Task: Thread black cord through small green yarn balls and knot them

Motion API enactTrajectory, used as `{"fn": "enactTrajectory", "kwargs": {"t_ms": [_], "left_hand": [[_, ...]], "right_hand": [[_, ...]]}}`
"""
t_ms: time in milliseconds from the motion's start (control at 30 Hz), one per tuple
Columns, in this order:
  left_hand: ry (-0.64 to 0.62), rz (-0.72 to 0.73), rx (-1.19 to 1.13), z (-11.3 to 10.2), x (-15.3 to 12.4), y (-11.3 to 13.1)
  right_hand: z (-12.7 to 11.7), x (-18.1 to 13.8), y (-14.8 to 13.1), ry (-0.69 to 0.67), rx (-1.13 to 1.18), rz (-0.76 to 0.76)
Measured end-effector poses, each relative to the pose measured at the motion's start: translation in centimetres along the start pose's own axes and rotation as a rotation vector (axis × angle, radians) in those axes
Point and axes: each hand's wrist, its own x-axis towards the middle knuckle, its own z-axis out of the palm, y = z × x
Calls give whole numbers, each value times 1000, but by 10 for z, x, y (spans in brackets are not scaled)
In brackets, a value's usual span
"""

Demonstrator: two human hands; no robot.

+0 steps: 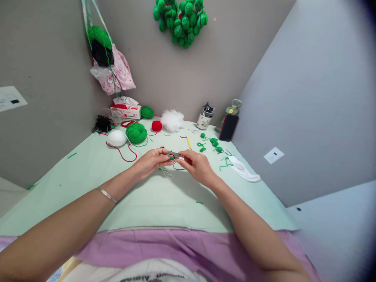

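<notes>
My left hand (pixel 154 161) pinches a small green crocheted piece (pixel 171 153), mostly covered by the fingers. A black yarn strand (pixel 174 166) and a white yarn loop (pixel 167 175) hang below it. Closed around thread snips, my right hand (pixel 196 165) brings their grey blades (pixel 175 155) up against the work at the left fingertips. A bit of red shows under the right fingers. Just beyond the hands lies a crochet hook with a yellow handle (pixel 188 142). Several small green crocheted balls (pixel 214 141) rest to its right.
Behind are a green yarn ball (pixel 136 132), white yarn ball (pixel 117 138), red yarn ball (pixel 156 125), stuffing (pixel 172 120), red-handled scissors (pixel 128 123) and tissue box (pixel 125 111). At right stand a cup (pixel 205 119), phone (pixel 229 127) and bottle (pixel 234 108); a white cloth (pixel 245 171) lies nearer.
</notes>
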Motion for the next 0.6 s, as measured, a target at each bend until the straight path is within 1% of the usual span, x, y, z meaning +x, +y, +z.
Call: {"fn": "enactTrajectory", "kwargs": {"t_ms": [167, 233, 300, 367, 400, 433, 500, 600], "left_hand": [[-7, -5, 11, 1, -1, 2], [-6, 1, 14, 0, 0, 3], [11, 11, 11, -2, 2, 3], [40, 26, 6, -5, 3, 3], [52, 33, 3, -6, 4, 2], [62, 38, 0, -8, 4, 2], [79, 46, 0, -9, 4, 2], [100, 53, 9, -8, 3, 5]], "right_hand": [[1, 1, 0, 24, 70, 9], [-1, 3, 4, 59, 184, 50], [-6, 5, 10, 92, 355, 116], [-12, 5, 15, 66, 514, 169], [-15, 5, 16, 14, 570, 180], [-17, 4, 17, -67, 606, 179], [-19, 2, 14, -296, 622, 148], [-16, -2, 4, -626, 555, 53]]}}
